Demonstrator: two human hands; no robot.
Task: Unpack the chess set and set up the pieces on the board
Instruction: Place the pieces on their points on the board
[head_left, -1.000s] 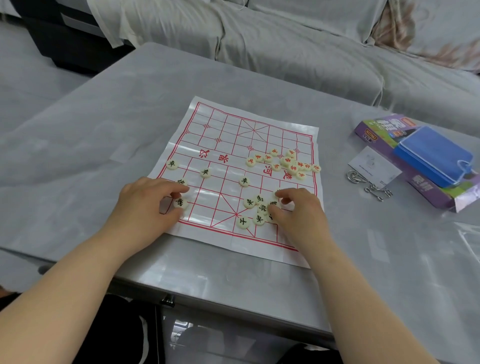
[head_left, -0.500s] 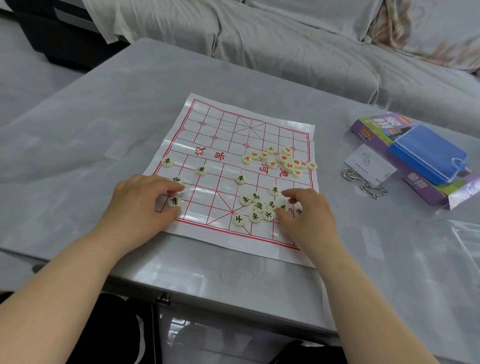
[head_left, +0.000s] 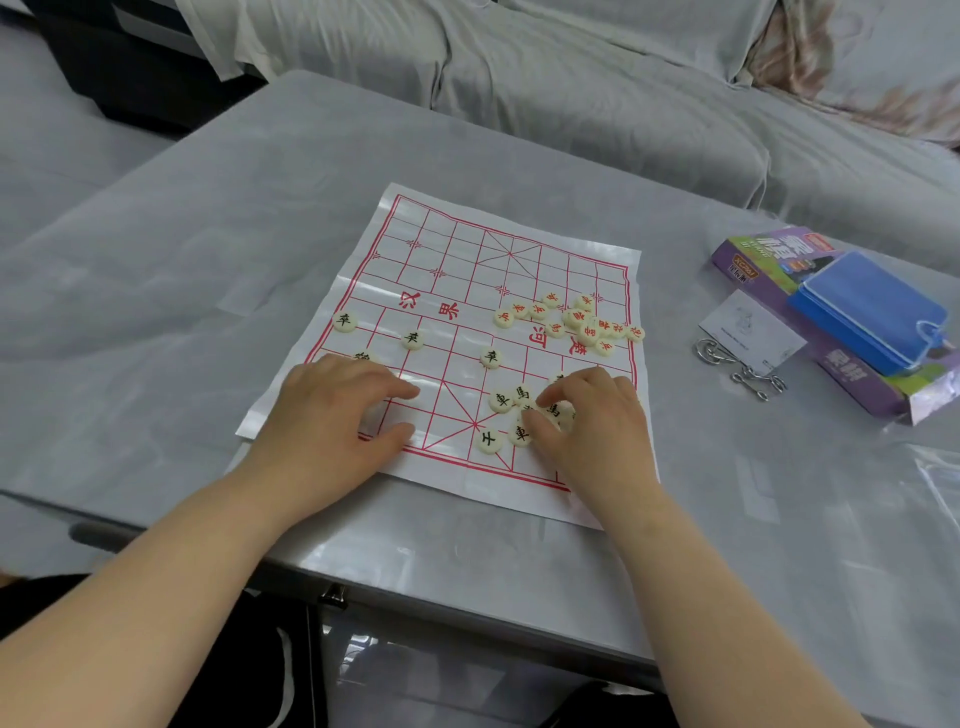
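Paper board lies flat on grey table, centre frame.

Red-marked pieces are bunched at the board's right edge. Black-marked pieces cluster lower right, with three singles spread along the left and middle.

Left hand rests palm-down on the board's lower-left corner, fingers relaxed, thumb apart, with no piece seen in it.

Right hand has its fingers curled onto the black cluster, thumb and forefinger flanking one piece — whether it actually grips, cannot tell.

At right of frame a blue case sits on a purple box — metal rings just beside.
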